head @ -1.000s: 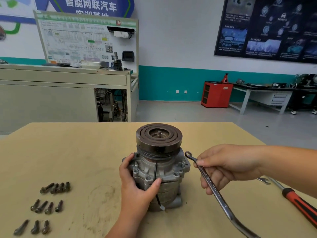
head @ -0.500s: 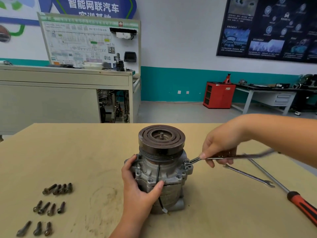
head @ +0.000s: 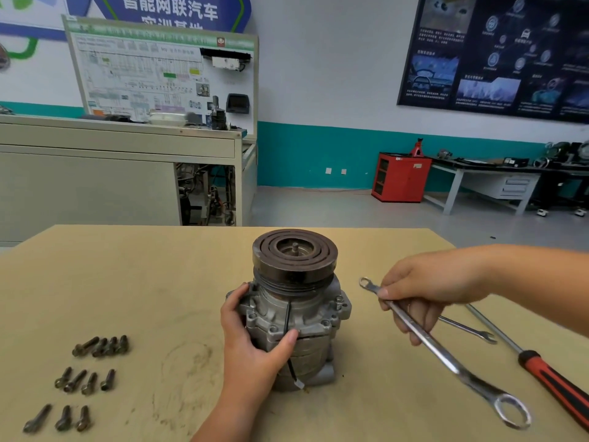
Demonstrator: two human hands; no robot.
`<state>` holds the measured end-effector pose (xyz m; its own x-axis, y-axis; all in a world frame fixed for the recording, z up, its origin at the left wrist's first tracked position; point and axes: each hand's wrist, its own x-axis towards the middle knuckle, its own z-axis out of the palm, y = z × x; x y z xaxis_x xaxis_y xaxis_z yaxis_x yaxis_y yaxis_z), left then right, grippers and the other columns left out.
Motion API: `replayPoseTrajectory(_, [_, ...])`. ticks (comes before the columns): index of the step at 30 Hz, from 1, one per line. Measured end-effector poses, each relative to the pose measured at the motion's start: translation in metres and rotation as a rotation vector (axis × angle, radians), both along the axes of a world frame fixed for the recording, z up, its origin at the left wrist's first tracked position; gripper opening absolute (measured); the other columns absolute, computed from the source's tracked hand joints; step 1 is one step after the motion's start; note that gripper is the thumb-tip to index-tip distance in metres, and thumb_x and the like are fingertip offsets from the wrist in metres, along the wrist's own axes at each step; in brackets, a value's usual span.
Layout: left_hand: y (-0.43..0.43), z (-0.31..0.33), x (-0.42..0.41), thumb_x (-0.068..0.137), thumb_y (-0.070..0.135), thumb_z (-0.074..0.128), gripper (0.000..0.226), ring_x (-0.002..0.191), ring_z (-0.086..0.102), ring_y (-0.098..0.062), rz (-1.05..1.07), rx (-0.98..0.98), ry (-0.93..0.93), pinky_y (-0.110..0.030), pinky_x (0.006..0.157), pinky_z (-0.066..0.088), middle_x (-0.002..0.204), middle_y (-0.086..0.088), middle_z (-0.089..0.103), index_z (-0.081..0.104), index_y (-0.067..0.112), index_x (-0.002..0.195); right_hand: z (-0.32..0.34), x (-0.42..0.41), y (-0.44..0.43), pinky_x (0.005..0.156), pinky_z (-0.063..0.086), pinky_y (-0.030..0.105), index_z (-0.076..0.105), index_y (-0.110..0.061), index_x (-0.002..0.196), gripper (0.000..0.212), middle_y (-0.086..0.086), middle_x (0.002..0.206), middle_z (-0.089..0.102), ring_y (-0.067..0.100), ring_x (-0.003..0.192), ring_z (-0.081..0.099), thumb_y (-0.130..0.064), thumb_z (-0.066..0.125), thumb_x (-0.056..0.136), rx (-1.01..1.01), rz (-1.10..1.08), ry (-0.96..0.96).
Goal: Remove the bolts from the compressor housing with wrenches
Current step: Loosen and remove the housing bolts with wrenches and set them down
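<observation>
the compressor (head: 296,317) stands upright near the middle of the tan table (head: 143,282), its dark ringed clutch pulley (head: 294,255) on top and the grey ribbed housing below. a thin black wire (head: 288,317) runs down the front of the housing. the left hand (head: 251,342) grips the housing from the near left side, with the thumb laid across the front flange and the fingers curled round the far left edge. small bolt heads (head: 338,303) show on the flange at the right. the right hand (head: 424,291) is well clear of the compressor, to its right, with its fingers closed round the shank of a double-ended ring wrench (head: 446,355). the wrench slants from its small ring end, which points up and left toward the compressor without touching it, down to the large ring end near the bottom right; whether that end rests on the table cannot be told. behind the right hand an open-end wrench (head: 468,330) lies flat on the table, and just beside it lies a long tool with a red and black handle (head: 554,384). at the near left of the table, well apart from the compressor, loose bolts (head: 85,380) lie in three short rows: four, four and three. across the room stand a red cabinet (head: 401,177), a grey workbench (head: 484,180) and a wiring display board (head: 165,74).
</observation>
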<state>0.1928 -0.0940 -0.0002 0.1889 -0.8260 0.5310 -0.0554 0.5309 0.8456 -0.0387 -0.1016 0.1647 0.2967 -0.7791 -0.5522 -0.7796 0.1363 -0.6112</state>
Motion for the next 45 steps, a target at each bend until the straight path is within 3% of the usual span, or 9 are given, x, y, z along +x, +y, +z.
replayPoseTrajectory(5, [0.001,0.001,0.002,0.052,0.048,0.07,0.079,0.119,0.047,0.002,-0.014,0.009,-0.001,-0.006,0.094,0.038,0.133,0.011,0.043,0.034,0.043,0.122,-0.011,0.016,0.015,0.045,0.049,0.019,0.05,-0.009,0.086,0.027,0.0,0.05,0.058,0.013,0.041,0.059,-0.023,0.035,0.102,0.062,-0.112,-0.236])
replayPoseTrajectory(9, [0.001,0.0,0.002,0.052,0.048,0.07,0.079,0.119,0.047,0.004,-0.013,0.01,-0.003,-0.004,0.093,0.037,0.133,0.012,0.042,0.034,0.042,0.122,-0.008,0.023,0.013,0.043,0.048,0.019,0.05,-0.008,0.086,0.027,0.001,0.047,0.054,0.011,0.037,0.054,-0.023,0.035,0.103,0.104,-0.113,-0.239])
replayPoseTrajectory(15, [0.0,-0.002,0.002,0.052,0.047,0.07,0.08,0.119,0.047,0.003,-0.005,0.006,-0.004,-0.004,0.092,0.037,0.133,0.01,0.043,0.035,0.041,0.123,0.01,0.021,-0.005,0.049,0.051,0.021,0.052,-0.013,0.084,0.03,-0.003,0.051,0.058,0.011,0.044,0.06,-0.033,0.038,0.101,0.134,0.092,0.119])
replayPoseTrajectory(19, [0.0,0.0,0.001,0.051,0.047,0.07,0.08,0.116,0.047,0.009,-0.003,0.006,-0.007,-0.002,0.089,0.037,0.132,0.011,0.044,0.034,0.043,0.123,0.019,0.016,-0.031,0.069,0.046,0.022,0.065,-0.025,0.089,0.028,-0.011,0.075,0.06,0.005,0.07,0.057,-0.048,0.05,0.092,-0.317,0.311,0.556])
replayPoseTrajectory(22, [0.0,0.001,0.001,0.052,0.047,0.07,0.079,0.115,0.047,0.01,-0.004,0.003,-0.015,-0.002,0.089,0.037,0.131,0.011,0.043,0.034,0.042,0.123,0.012,0.012,-0.041,0.081,0.047,0.026,0.067,-0.03,0.101,0.023,-0.014,0.092,0.061,0.006,0.087,0.055,-0.046,0.054,0.091,-0.513,0.359,0.482])
replayPoseTrajectory(25, [0.0,0.0,0.001,0.051,0.047,0.069,0.08,0.119,0.047,0.005,0.0,0.009,-0.012,-0.003,0.092,0.037,0.133,0.009,0.043,0.034,0.042,0.123,0.014,-0.003,-0.036,0.076,0.047,0.021,0.067,-0.038,0.089,0.016,-0.016,0.081,0.062,0.0,0.077,0.056,-0.043,0.052,0.093,-0.371,0.299,0.41])
replayPoseTrajectory(30, [0.0,-0.001,0.001,0.051,0.047,0.069,0.08,0.124,0.048,-0.01,0.004,0.006,-0.017,-0.014,0.099,0.039,0.136,0.001,0.043,0.034,0.041,0.123,-0.004,-0.013,-0.014,0.06,0.053,0.022,0.06,-0.014,0.087,0.026,-0.004,0.068,0.067,0.012,0.067,0.068,-0.027,0.042,0.101,-0.08,0.089,0.027])
replayPoseTrajectory(36, [0.0,-0.001,0.001,0.052,0.048,0.069,0.079,0.123,0.048,-0.008,0.0,0.005,-0.018,-0.008,0.095,0.039,0.135,0.001,0.043,0.034,0.042,0.122,-0.012,0.007,0.004,0.045,0.049,0.018,0.052,-0.01,0.087,0.025,0.0,0.055,0.063,0.011,0.049,0.064,-0.024,0.037,0.102,0.054,-0.061,-0.243])
replayPoseTrajectory(45, [0.0,0.0,0.0,0.053,0.047,0.07,0.079,0.118,0.049,0.001,-0.005,0.001,-0.008,-0.006,0.092,0.039,0.133,0.006,0.043,0.034,0.04,0.123,-0.001,0.022,0.006,0.043,0.049,0.019,0.05,-0.012,0.088,0.027,-0.001,0.05,0.06,0.011,0.043,0.062,-0.028,0.034,0.103,0.125,0.036,-0.044])
